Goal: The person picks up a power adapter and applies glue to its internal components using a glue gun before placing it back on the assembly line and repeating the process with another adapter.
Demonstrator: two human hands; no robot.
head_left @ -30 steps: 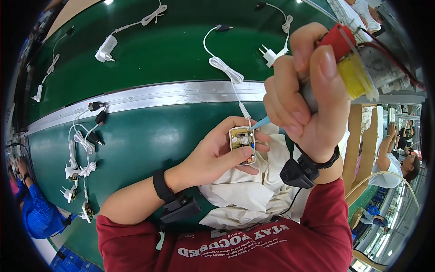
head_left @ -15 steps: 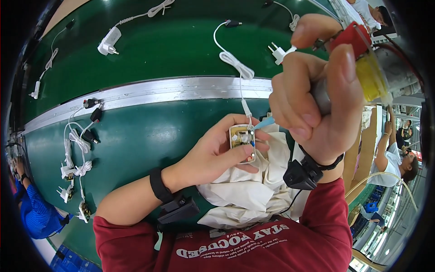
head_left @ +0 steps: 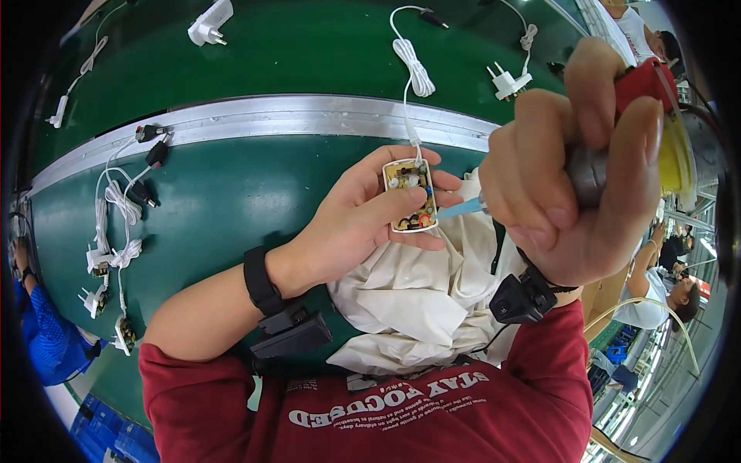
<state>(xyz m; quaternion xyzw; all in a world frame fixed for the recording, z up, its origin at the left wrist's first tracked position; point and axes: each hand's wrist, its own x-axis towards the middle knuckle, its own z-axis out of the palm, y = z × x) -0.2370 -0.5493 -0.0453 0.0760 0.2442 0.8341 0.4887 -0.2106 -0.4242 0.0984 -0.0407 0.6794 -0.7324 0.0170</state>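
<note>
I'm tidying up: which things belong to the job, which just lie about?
Job:
Left hand: open white plastic case with tan circuit board, attached white cable
Right hand: grey cylindrical tool, blue tip

Apparently lying about:
Crumpled white cloth
White plastic plug adapter
Coiled white cables

Head view, from the left of two fisheye cameras worn side by side on the person's head. The lens faces down past the chest [head_left: 370, 432] toward the worktop [head_left: 224, 201]; the right hand [head_left: 567, 174] is nearest it, the left hand [head_left: 359, 208] farther off, the metal strip [head_left: 309, 117] beyond bowed by distortion.
</note>
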